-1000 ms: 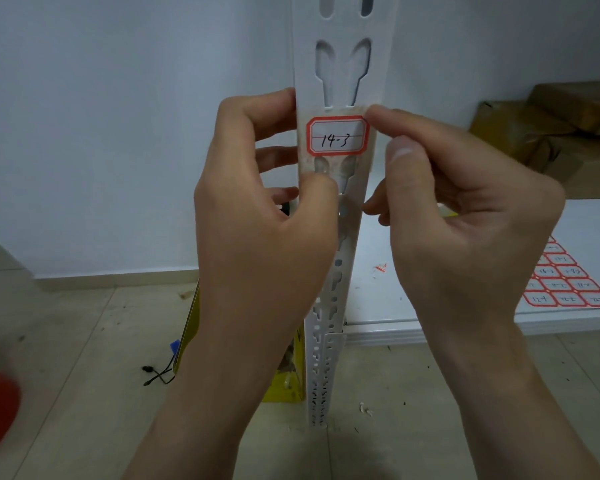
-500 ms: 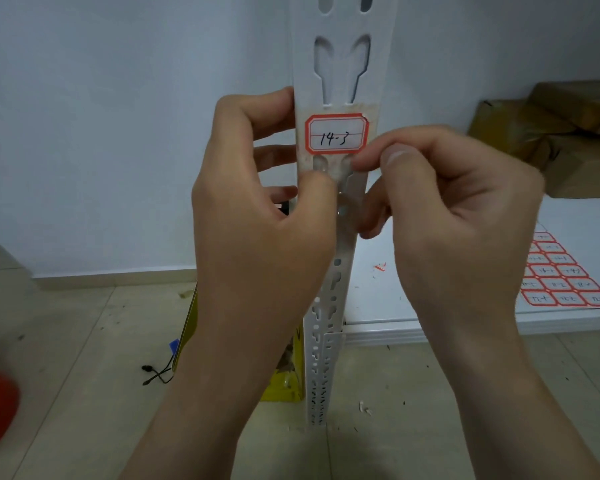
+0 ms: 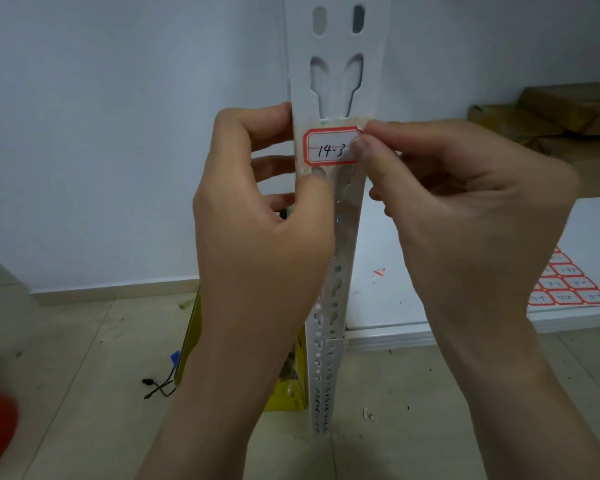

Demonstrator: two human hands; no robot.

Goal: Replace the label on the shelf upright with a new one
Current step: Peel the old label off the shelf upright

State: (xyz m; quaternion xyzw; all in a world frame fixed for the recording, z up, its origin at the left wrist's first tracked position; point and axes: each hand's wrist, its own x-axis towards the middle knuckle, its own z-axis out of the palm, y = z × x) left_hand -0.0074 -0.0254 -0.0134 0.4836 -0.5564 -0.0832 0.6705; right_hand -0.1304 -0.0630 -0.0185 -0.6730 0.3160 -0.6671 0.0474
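We log the right hand (image 3: 465,216) moved up from below the label (image 3: 328,147) to its right edge. Left hand (image 3: 257,237): grip wrapped round the shelf upright (image 3: 336,74); label "14-3": stuck on upright's front; right hand: grip pinching that edge.

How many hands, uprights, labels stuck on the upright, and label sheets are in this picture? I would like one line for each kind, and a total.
Hands: 2 (left hand, right hand)
Upright: 1
Label on the upright: 1
Label sheet: 1
Total: 5
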